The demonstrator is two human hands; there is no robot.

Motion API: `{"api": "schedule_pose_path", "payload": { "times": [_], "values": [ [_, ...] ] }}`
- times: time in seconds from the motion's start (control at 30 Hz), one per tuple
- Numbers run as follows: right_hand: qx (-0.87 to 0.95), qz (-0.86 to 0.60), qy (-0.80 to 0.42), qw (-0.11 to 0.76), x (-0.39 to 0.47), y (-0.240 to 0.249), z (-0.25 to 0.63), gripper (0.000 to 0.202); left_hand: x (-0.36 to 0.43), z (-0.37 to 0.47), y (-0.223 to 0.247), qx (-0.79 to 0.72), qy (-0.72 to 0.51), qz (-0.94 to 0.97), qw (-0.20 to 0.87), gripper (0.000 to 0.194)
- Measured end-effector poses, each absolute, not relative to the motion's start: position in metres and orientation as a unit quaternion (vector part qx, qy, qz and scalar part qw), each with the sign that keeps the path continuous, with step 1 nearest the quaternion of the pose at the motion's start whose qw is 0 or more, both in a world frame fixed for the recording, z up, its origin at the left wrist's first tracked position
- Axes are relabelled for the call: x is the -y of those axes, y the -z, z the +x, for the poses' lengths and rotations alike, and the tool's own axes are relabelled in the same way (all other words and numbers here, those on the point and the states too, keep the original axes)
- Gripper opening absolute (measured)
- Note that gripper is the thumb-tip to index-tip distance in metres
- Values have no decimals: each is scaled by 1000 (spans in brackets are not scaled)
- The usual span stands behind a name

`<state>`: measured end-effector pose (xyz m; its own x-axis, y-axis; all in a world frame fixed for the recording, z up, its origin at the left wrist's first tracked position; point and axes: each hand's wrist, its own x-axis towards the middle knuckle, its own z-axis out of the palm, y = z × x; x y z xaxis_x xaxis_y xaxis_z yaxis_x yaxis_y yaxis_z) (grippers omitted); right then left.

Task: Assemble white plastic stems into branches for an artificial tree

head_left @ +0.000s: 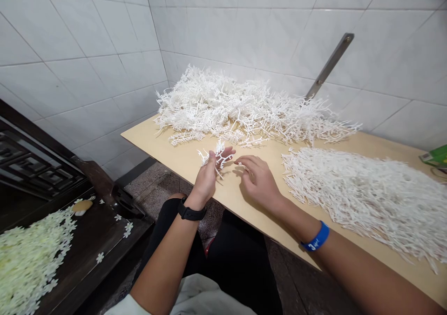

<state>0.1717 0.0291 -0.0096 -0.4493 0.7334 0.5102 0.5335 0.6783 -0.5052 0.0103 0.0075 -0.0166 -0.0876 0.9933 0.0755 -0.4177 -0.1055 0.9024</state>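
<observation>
My left hand (208, 170) is closed around a few white branching plastic sprigs (218, 159), their forked tips poking out past the thumb and fingers. Just to the right, my right hand (258, 180) has its fingers curled, with a small white piece (240, 164) showing at the fingertips. A gap separates the two hands, both over the light wooden tabletop (233, 191). Behind them lies a large tangled heap of the same white sprigs (244, 105). To the right spreads a flatter pile of thin white stems (363, 194).
Tiled walls meet behind the table's left end, and a metal bracket (330, 66) is fixed to the back wall. A green object (436, 157) sits at the right edge. Lower left, a dark wooden bench (84, 245) bears pale flower pieces (31, 254).
</observation>
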Motion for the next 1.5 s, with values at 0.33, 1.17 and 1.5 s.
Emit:
{"api": "schedule_pose_path", "payload": {
  "times": [0.33,1.17,1.5],
  "values": [
    [823,-454,-118,321,-35,7,174,24,-6,11,20,-374,-608,420,560,58],
    [872,-393,-156,248,-34,4,176,45,-5,13,12,-403,-671,349,515,50],
    [798,-447,-153,375,-40,-7,183,28,-5,5,18,-410,-587,450,533,45]
  ]
}}
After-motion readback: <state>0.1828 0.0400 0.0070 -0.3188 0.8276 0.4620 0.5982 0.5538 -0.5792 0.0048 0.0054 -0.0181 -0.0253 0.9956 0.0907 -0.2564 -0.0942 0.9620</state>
